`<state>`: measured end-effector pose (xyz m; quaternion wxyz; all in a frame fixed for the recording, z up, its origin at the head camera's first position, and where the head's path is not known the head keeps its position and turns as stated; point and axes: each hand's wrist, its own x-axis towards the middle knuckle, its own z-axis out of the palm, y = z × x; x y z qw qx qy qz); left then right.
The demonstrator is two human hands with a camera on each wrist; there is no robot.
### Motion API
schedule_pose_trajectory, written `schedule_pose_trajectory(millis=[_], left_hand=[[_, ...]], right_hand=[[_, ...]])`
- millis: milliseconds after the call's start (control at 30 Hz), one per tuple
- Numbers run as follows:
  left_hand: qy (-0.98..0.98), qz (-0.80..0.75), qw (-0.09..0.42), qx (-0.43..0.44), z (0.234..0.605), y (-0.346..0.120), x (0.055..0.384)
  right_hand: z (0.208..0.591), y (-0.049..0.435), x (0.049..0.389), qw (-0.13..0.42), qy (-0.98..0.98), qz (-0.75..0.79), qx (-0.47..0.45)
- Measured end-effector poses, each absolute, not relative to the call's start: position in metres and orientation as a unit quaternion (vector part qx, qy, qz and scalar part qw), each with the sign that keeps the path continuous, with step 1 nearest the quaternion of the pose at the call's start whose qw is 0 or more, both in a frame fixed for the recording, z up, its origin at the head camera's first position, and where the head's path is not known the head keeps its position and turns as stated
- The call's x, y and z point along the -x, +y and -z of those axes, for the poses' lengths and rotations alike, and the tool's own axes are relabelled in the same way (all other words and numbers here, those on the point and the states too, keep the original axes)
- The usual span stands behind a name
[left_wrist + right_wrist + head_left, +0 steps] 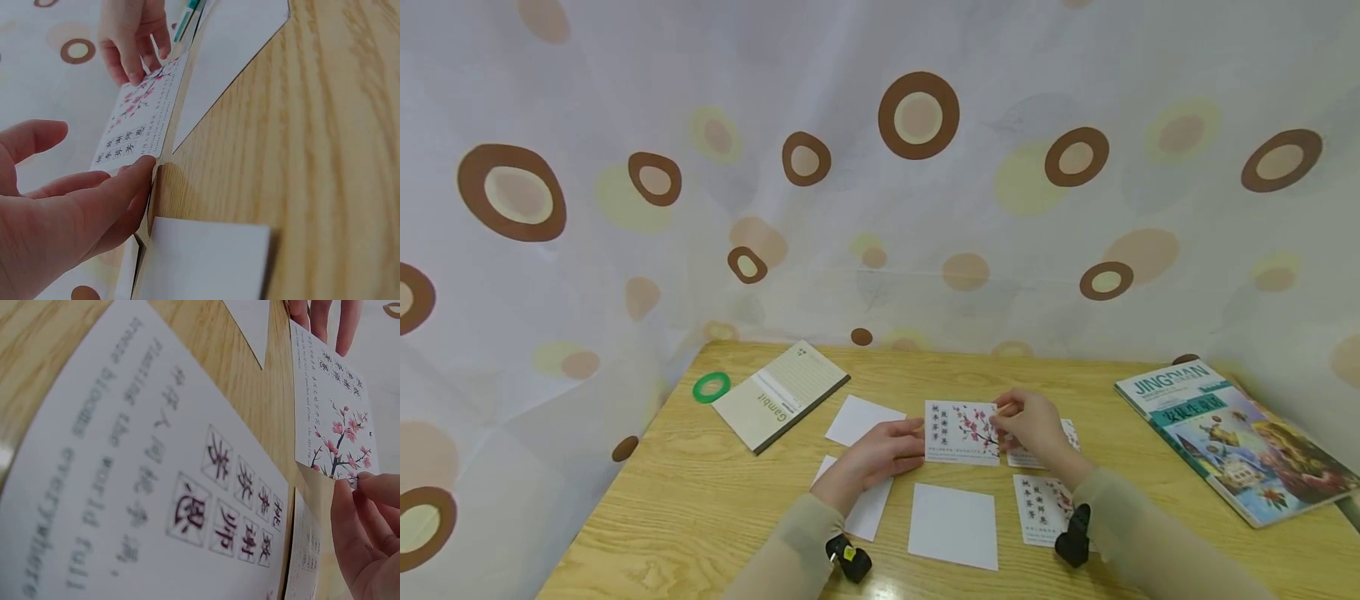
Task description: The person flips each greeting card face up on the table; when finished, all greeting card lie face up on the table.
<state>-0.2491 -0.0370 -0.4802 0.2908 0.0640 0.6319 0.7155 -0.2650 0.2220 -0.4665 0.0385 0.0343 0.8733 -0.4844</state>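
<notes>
A card printed with pink blossoms and Chinese characters [951, 454] is between my two hands over the table. My right hand [1033, 425] pinches its right edge between thumb and fingers, seen closely in the right wrist view. Along the card's opposite edge, the fingers of my left hand [887, 454] touch it, with the thumb standing apart in the left wrist view. Two more blossom cards lie at the right: one [1070, 431] is partly behind my right hand, the nearer one [1036, 517] partly under the wrist. A blank white card [953, 527] lies in front.
Two further blank cards, one farther back [859, 419] and one partly beneath my left arm [871, 510], lie at the left. Beyond them are a Gambit notebook [778, 396] and a green tape ring [711, 387]. A magazine [1240, 442] lies on the wooden table's [647, 517] right side.
</notes>
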Motion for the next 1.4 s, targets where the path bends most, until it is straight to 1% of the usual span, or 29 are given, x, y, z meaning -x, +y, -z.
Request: schedule_pose_trajectory(millis=[267, 400, 833, 1400], left_hand=[[0.627, -0.721, 0.289, -0.049, 0.480, -0.038, 0.248], [0.624, -0.723, 0.292, -0.044, 0.479, -0.039, 0.247], [0.612, -0.733, 0.294, -0.040, 0.479, -0.039, 0.247], [0.602, -0.742, 0.291, -0.039, 0.480, -0.037, 0.248]], right_hand=[[0.469, 0.227, 0.269, 0.016, 0.919, 0.395, -0.003], [0.473, 0.228, 0.269, 0.018, 0.929, 0.371, 0.006], [0.475, 0.227, 0.265, 0.039, 0.933, 0.357, 0.004], [0.477, 0.224, 0.266, 0.035, 0.935, 0.354, 0.006]])
